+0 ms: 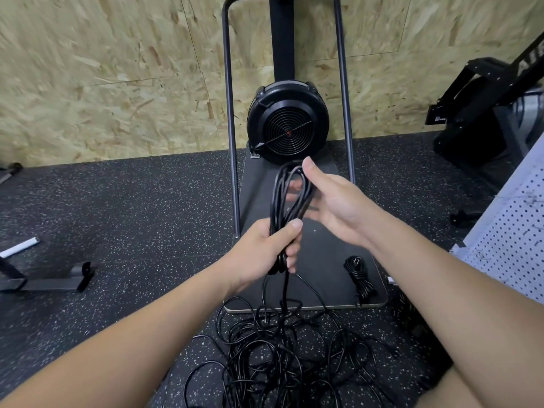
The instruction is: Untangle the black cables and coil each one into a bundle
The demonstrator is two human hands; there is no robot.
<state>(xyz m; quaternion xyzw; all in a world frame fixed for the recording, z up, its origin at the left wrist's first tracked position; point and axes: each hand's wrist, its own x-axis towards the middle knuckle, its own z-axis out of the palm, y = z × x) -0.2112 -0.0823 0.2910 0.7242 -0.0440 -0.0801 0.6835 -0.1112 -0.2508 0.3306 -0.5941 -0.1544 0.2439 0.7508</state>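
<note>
At the far left, a grey metal bar foot (44, 282) lies on the speckled black rubber floor (147, 219), with a chipboard wall (103, 75) behind. Toward the middle, the left hand (272, 248) grips a bunch of long black cable loops (287, 198) near their lower end — fingers curled round the strands, thumb laid across the front. The loops rise from that fist up to the right hand (332, 201), which is held out with its thumb up beside the top of the loops; its fingers reach behind or through them, blurred, so I cannot tell whether they pinch the cable or stay loose. Below the left hand a strand drops into a tangled heap of black cable (279, 357) spread on the floor. Behind the hands stands a black fan-wheel machine (287, 128) on a dark platform (329, 254). Right of the hands, a small coiled black bundle (359, 278) lies on that platform — well apart from the heap. At the far right is a white perforated panel (512, 248).
</note>
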